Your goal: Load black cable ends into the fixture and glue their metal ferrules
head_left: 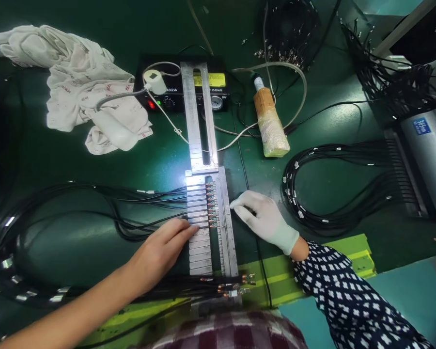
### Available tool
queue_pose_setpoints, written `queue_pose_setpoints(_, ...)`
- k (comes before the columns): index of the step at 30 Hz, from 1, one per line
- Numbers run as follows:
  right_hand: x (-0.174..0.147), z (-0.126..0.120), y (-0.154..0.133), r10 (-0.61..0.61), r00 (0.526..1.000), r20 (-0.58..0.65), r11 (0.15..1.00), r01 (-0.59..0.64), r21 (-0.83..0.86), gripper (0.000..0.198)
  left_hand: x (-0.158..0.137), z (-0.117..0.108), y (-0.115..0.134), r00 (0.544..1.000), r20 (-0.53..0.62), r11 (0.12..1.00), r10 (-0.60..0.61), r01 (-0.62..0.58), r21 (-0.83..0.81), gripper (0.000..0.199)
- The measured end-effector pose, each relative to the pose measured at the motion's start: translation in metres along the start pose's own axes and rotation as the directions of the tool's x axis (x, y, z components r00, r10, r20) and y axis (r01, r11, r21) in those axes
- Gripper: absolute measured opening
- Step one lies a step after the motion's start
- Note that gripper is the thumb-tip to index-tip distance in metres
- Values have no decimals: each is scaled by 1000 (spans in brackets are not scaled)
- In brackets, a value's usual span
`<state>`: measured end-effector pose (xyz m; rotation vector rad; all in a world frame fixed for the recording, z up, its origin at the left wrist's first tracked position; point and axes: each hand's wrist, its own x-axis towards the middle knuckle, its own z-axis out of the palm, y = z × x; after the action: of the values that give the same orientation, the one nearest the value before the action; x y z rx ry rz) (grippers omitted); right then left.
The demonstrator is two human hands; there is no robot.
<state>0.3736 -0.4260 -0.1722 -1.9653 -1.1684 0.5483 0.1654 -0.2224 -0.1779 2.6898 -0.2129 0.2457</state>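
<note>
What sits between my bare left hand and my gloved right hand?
In the head view, the metal fixture with its row of cable ends lies between the left hand and right hand.

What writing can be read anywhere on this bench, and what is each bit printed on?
"982A" on the black control box, partly hidden.
"DONG", the end of a longer word, on the same box.
"365nm" on the blue label of the grey machine at right, barely legible.
Yellow sticker on the box: too small to read.
Red marks on the white cloth: blurred.
</note>
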Motion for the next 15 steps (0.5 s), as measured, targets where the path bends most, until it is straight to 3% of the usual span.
queue_pose_setpoints(3,1,-1,-1,7,1000,6,1000,-7,-4,16,-10,0,4,996,-47,986,-79,85,142,41)
queue_pose_setpoints(5,3,-1,-1,11,1000,9,1000,-11,-6,16,-17,1,4,996,-20,979,-88,90,183,49)
queue_pose_setpoints(9,7,-1,-3,54,999,1,998,-54,-39,17,-19,3,3,1000,13,980,-27,24,199,50)
queue_pose_setpoints(15,5,-1,-3,42,999,-18,997,-43,-62,16,14,6,14,991,35,951,129,-134,278,40)
